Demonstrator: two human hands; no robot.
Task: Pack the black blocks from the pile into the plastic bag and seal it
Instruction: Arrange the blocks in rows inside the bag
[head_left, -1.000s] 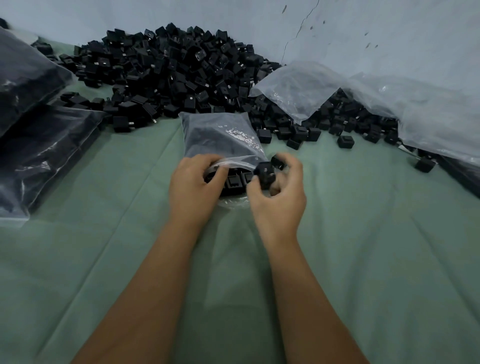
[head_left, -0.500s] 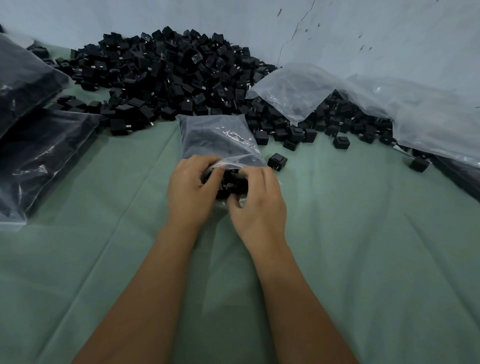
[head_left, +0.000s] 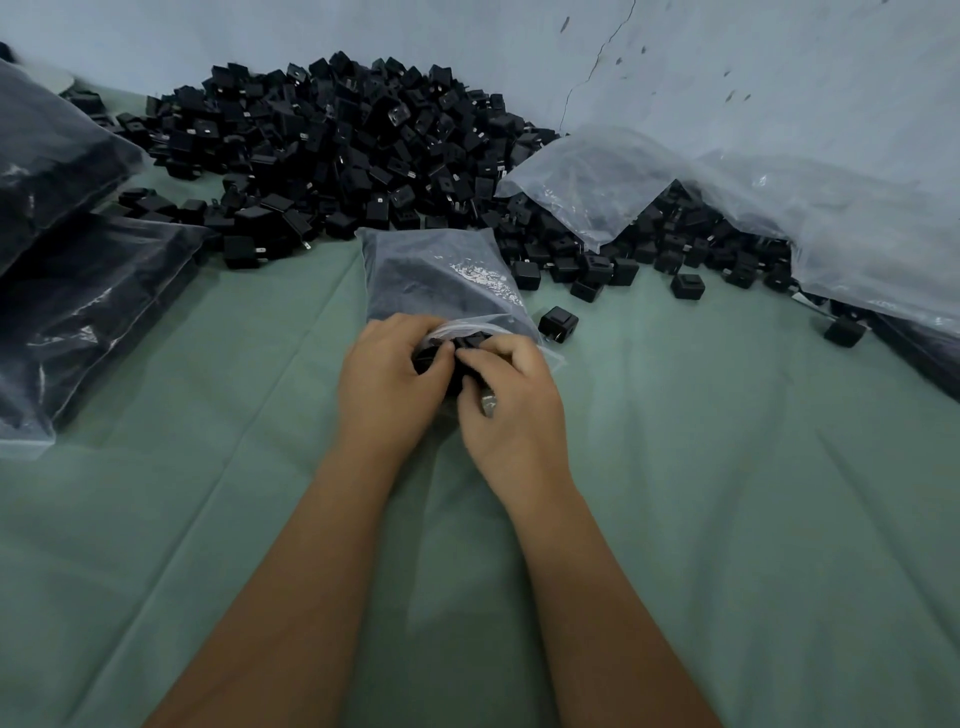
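1. My left hand pinches the mouth of the plastic bag; I should hold that lip wide and steady.
2. My right hand curls round black blocks at the opening; push them deep, clear of the seal.
3. One loose block sits at two o'clock of the bag, next to grab.
4. The pile lies at twelve o'clock on the surface.

plastic bag mouth hidden behind both hands; filled bags at left cut off by frame edge.
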